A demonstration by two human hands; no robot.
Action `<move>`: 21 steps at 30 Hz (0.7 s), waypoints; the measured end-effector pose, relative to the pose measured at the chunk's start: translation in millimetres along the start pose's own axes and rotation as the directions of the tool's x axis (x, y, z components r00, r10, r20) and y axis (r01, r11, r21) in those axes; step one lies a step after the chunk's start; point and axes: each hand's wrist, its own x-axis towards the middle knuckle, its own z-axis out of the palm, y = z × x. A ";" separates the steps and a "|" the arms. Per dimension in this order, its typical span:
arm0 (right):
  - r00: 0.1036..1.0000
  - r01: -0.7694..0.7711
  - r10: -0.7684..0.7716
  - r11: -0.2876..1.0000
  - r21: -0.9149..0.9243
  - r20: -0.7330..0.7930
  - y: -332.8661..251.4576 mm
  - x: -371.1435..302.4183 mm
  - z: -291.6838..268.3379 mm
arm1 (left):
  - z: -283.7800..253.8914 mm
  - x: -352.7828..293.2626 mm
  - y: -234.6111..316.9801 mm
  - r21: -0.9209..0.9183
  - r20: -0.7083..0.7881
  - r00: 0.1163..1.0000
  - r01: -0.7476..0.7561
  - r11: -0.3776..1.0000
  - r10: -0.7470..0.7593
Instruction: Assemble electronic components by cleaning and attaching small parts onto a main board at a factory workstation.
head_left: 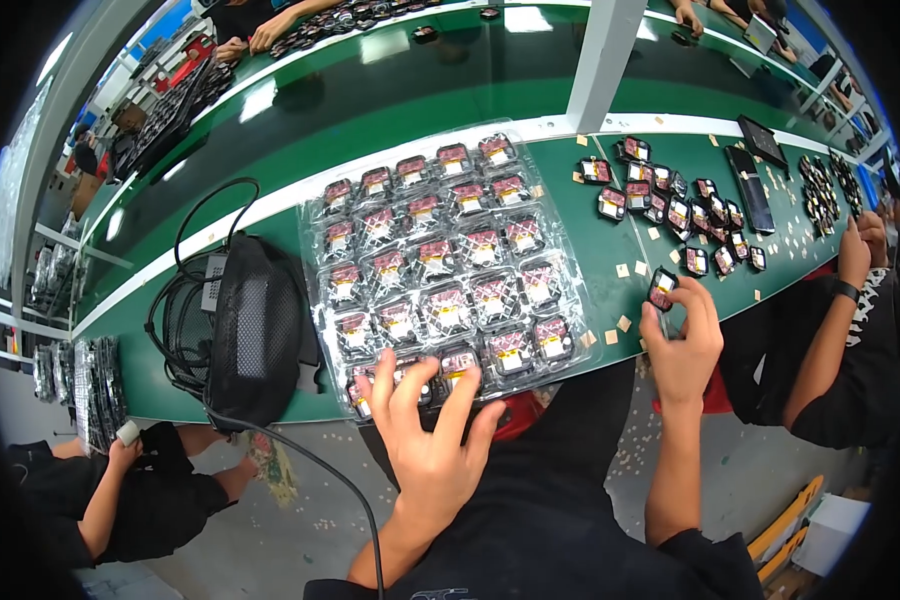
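A clear plastic blister tray (576, 285) lies on the green table, its pockets filled with small black square-cased modules (435, 257) bearing red, white and yellow labels. Over the row nearest me, my left hand (432, 455) has its fingers spread, fingertips resting on modules in that row. Right of the tray, my right hand (685, 345) pinches one small black module (662, 289) between thumb and fingers, just above the table. Beyond it lies a loose group of similar modules (678, 215).
Left of the tray sits a black mesh bag (255, 330) with coiled cable. Small beige squares (624, 323) are scattered at right, near a black oblong box (751, 190). A white post (606, 65) rises at the far edge. Co-workers' hands (860, 240) are at right and across.
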 end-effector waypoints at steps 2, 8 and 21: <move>1.000 0.000 0.001 0.995 0.105 -0.014 -7.5 -6.4 -13.9 | -1.9 -4.1 -3.2 -0.164 -0.102 0.986 -0.145 0.976 0.129; 0.882 0.239 -0.456 0.653 0.719 0.121 -54.8 -17.3 -35.5 | -1.4 -9.2 9.8 -0.925 0.363 0.932 0.361 0.116 -0.003; 0.796 0.024 -0.402 0.767 0.641 0.452 -79.4 -31.9 -41.1 | 5.6 -18.1 12.8 -0.826 0.550 0.823 0.509 -0.244 -0.144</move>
